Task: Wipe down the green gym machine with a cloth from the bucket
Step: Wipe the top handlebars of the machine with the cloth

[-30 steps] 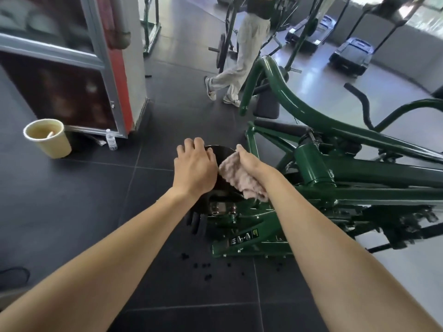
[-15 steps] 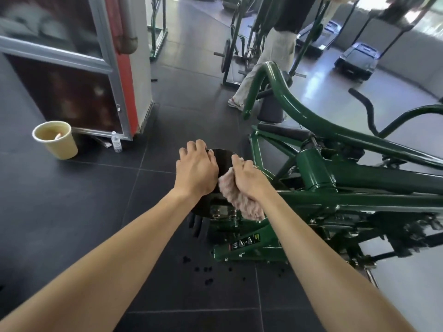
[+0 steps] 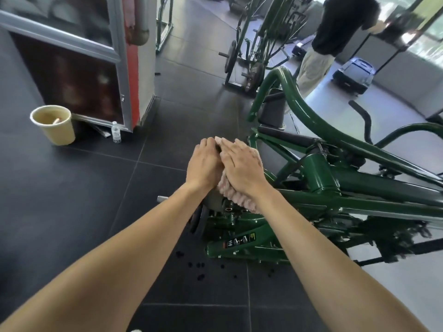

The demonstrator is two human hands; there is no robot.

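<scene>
Pink cloth (image 3: 236, 197) now flattened atop near end of green gym machine (image 3: 323, 183) under right hand (image 3: 242, 168), fingers straight and together, up from side a moment ago; left hand (image 3: 205, 164) alongside, grip unclear; wiping underway.

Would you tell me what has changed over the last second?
The right hand moved up and left and now presses the cloth flat over the end of the green machine, beside the left hand. The left hand stayed on that end; the bucket stayed put.
</scene>
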